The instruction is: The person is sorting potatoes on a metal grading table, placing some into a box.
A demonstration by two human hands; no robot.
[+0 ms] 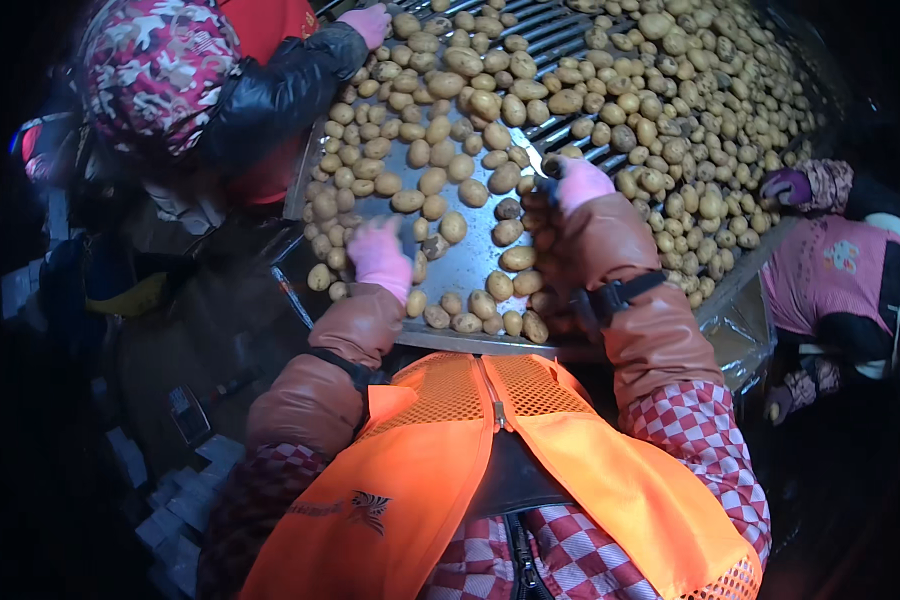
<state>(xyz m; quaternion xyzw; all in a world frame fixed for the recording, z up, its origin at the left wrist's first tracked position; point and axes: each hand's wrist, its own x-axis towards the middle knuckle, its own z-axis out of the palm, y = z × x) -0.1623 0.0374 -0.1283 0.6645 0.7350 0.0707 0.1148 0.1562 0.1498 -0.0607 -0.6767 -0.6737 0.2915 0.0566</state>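
Observation:
Many potatoes (473, 193) lie over a metal sorting table (450, 279) in front of me. My left hand (381, 255), in a pink glove with dark fingertips, is among potatoes at the table's left side; it is blurred, and whether it grips one is unclear. At the right, beside the lower end of the metal bars, my right hand (579, 182) wears a like glove. Its dark fingers touch or nearly touch potatoes, partly hidden by glare and blur. A row of potatoes rests along the near rim, between my forearms.
Metal bars (562, 45) slope at the back, with a large potato heap (709, 135) to the right. A co-worker (165, 82) in a camouflage hood reaches in at the upper left. Another person (832, 262) stands at the right edge, a gloved hand by the heap.

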